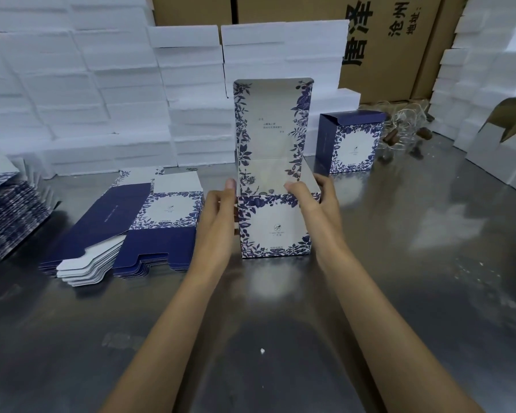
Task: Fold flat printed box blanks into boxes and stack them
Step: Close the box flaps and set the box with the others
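A blue-and-white floral printed box [276, 226] stands upright on the metal table [280, 338], its lid flap raised straight up. My left hand [219, 216] presses against the box's left side, thumb at the top corner. My right hand [316, 204] grips the box's right top edge, with fingers over the front rim. A pile of flat box blanks [125, 231] lies to the left of the box. One folded box [350, 143] with its lid shut stands behind and to the right.
Another pile of flat blanks [9, 213] sits at the far left edge. White foam blocks [102, 99] are stacked along the back and at the right. Brown cartons [393, 46] stand behind. Clear glass items [405, 132] and open white cartons [501, 150] lie at the right.
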